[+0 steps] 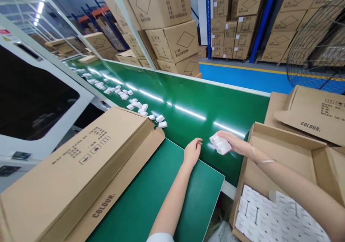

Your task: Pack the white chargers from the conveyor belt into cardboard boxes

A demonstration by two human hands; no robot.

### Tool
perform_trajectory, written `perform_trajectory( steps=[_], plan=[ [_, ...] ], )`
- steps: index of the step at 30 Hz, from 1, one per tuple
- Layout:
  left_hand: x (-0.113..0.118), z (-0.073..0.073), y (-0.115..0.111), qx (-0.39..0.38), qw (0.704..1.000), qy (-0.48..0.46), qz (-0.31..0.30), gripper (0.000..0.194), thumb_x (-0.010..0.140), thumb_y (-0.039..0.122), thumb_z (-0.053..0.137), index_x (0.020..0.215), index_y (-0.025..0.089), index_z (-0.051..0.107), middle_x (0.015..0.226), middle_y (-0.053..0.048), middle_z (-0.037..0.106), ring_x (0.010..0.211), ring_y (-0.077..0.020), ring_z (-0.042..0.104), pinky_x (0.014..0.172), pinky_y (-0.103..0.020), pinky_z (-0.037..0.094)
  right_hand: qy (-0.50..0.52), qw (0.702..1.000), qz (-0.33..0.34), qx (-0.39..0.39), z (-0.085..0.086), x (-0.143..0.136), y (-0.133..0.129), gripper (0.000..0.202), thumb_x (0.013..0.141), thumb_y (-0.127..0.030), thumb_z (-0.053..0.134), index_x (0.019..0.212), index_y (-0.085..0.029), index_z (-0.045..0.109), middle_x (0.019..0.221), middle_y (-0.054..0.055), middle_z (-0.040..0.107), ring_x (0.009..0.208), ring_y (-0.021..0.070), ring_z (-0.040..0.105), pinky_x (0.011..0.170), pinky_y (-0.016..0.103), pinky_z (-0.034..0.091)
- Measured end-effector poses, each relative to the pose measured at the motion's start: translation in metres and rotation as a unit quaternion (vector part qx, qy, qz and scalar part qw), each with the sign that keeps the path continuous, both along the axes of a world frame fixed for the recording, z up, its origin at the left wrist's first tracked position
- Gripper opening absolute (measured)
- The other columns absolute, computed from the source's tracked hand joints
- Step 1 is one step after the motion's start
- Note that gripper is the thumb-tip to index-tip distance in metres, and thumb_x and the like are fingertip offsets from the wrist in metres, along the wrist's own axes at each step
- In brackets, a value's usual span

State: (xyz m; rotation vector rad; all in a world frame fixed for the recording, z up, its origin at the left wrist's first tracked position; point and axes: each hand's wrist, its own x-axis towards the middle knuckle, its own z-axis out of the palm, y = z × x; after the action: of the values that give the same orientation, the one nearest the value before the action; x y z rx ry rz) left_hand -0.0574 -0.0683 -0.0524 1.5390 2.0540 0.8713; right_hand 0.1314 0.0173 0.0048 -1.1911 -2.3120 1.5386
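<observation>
My right hand (234, 142) is closed around a small group of white pieces (221, 145) that look like little boxes, held above the green conveyor belt (185, 94). My left hand (192, 153) is close by on the left, over the edge where the green side table (151, 188) meets the belt. Its fingers are loosely bent and a little apart, with nothing visible in them. Under my right forearm stands an open cardboard carton (285, 134), its near part filled with rows of white pieces (258, 213) of the same kind.
Loose white pieces (140, 107) lie along the belt toward the far left. A long cardboard carton (81, 156) rests on the side table at left, beside a white machine (40, 102). Stacked cartons (175, 41) rise behind the belt. A fan (318, 44) stands at right.
</observation>
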Motion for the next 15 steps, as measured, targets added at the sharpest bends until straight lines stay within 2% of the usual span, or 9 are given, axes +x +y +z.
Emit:
perform_trajectory(
  steps=[2,3,5,6,8,10,15],
  plan=[
    [0.001,0.0,0.001,0.0,1.0,-0.006,-0.007,0.029,0.084,0.013,0.038,0.1,0.025,0.06,0.093,0.002,0.068,0.088,-0.0132,0.063,0.075,-0.024,0.046,0.085,0.99,-0.026,-0.114,0.016,0.028,-0.022,0.054,0.092,-0.055,0.008,0.114,-0.019,0.043,0.093,0.009,0.062,0.075,0.0186,0.062,0.051,0.027,0.049],
    [0.001,0.001,0.0,-0.001,1.0,-0.008,-0.009,0.029,0.084,0.014,0.038,0.099,0.025,0.06,0.093,0.002,0.068,0.088,-0.0134,0.063,0.075,-0.024,0.046,0.153,0.967,-0.051,-0.198,0.023,0.041,-0.034,0.053,0.091,-0.057,0.013,0.109,-0.019,0.045,0.089,0.008,0.062,0.071,0.0182,0.062,0.049,0.026,0.048],
    [0.001,0.001,0.0,-0.005,1.0,-0.011,-0.012,0.029,0.084,0.015,0.039,0.1,0.025,0.06,0.094,0.002,0.068,0.089,-0.014,0.062,0.076,-0.025,0.046,0.287,0.884,-0.091,-0.357,0.033,0.063,-0.06,0.045,0.088,-0.059,0.029,0.095,-0.019,0.049,0.078,0.006,0.061,0.063,0.0166,0.059,0.046,0.024,0.045],
    [0.001,0.002,-0.001,-0.009,1.0,-0.01,-0.013,0.028,0.084,0.016,0.039,0.1,0.026,0.06,0.094,0.002,0.068,0.089,-0.0144,0.062,0.076,-0.025,0.045,0.336,0.841,-0.101,-0.411,0.037,0.071,-0.072,0.04,0.085,-0.058,0.038,0.09,-0.019,0.05,0.073,0.004,0.06,0.059,0.0155,0.058,0.046,0.023,0.043],
    [0.001,0.002,-0.002,-0.016,1.0,-0.006,-0.015,0.028,0.084,0.017,0.039,0.1,0.026,0.06,0.095,0.002,0.068,0.09,-0.0149,0.062,0.077,-0.026,0.045,0.381,0.796,-0.103,-0.459,0.042,0.081,-0.092,0.036,0.082,-0.055,0.047,0.086,-0.019,0.051,0.065,0.002,0.058,0.053,0.0138,0.055,0.046,0.022,0.041],
    [0.001,0.002,-0.002,-0.022,1.0,0.0,-0.018,0.028,0.085,0.017,0.038,0.101,0.026,0.06,0.096,0.002,0.068,0.091,-0.0151,0.061,0.078,-0.026,0.045,0.393,0.784,-0.104,-0.469,0.043,0.086,-0.105,0.037,0.08,-0.055,0.051,0.084,-0.018,0.053,0.062,0.002,0.057,0.05,0.0135,0.053,0.045,0.022,0.04],
    [0.001,0.002,-0.004,-0.032,0.999,0.017,-0.024,0.029,0.085,0.017,0.038,0.102,0.026,0.059,0.097,0.002,0.068,0.091,-0.015,0.061,0.078,-0.026,0.044,0.403,0.787,-0.084,-0.46,0.042,0.093,-0.118,0.039,0.081,-0.055,0.052,0.088,-0.017,0.055,0.063,0.003,0.058,0.051,0.0137,0.054,0.047,0.023,0.04]
  ],
)
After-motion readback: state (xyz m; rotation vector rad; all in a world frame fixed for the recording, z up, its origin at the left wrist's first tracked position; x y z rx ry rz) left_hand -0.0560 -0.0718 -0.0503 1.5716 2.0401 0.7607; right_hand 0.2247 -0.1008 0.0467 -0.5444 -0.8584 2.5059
